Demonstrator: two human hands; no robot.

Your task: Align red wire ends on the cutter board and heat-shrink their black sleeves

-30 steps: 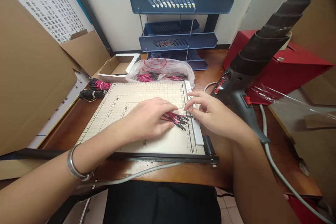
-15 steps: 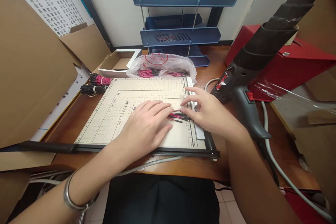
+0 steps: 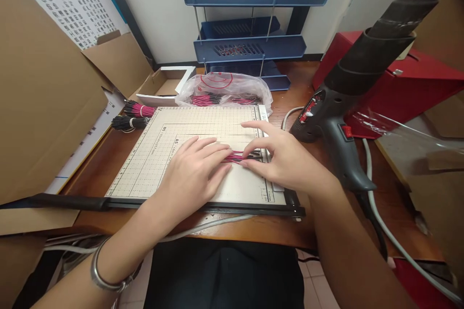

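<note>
A small bundle of red-and-black wires lies across the cream, grid-marked board of a paper cutter. My left hand rests low over the board, with thumb and index finger closed around the bundle's left part, which they hide. From the other side, my right hand pinches the wires between thumb and index finger, its other fingers raised and curved. The dark wire ends stick out beneath my right palm toward the ruled right edge of the board.
Tied wire bundles sit left of the board. Behind it are a clear plastic bag of wires, an open carton and a blue tiered rack. A heat gun stands at right before a red box.
My right hand has shifted slightly left along the wires, and its thumb and index finger have closed around more of the bundle. My left hand has moved slightly left.
</note>
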